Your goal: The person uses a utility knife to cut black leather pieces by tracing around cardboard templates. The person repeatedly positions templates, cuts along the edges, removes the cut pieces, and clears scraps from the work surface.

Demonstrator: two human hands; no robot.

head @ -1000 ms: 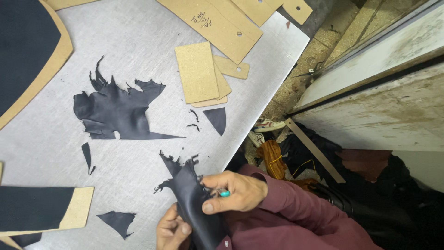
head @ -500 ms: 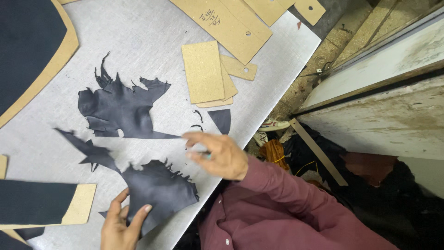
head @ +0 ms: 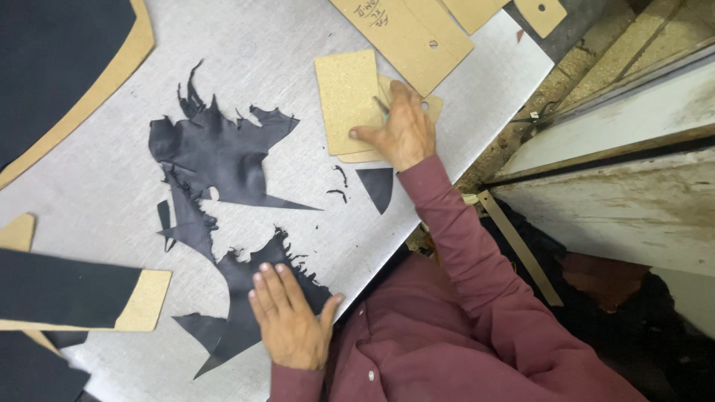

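My left hand [head: 292, 321] lies flat, fingers slightly apart, pressing on a ragged black leather scrap [head: 242, 286] near the grey table's front edge. My right hand [head: 401, 132] reaches across to a rectangular tan cardboard template [head: 345, 97] that tops a small stack. Its thumb and fingers rest on that stack. A slim tool [head: 382, 107] sticks out between its fingers. A larger jagged black leather scrap [head: 216, 156] lies between the two hands. A small black triangular offcut [head: 378, 187] lies just below my right wrist.
A big tan cardboard pattern [head: 406, 33] with holes lies at the back. Dark sheets on cardboard sit at the top left [head: 52, 52] and lower left [head: 59, 286]. The table's edge runs diagonally on the right, beside a worn white ledge [head: 618, 171] and a wooden strip [head: 521, 246].
The leather scrap, held up in both hands before, now lies spread on the table under my left palm. My right hand has let go of it and reached up to the template stack.
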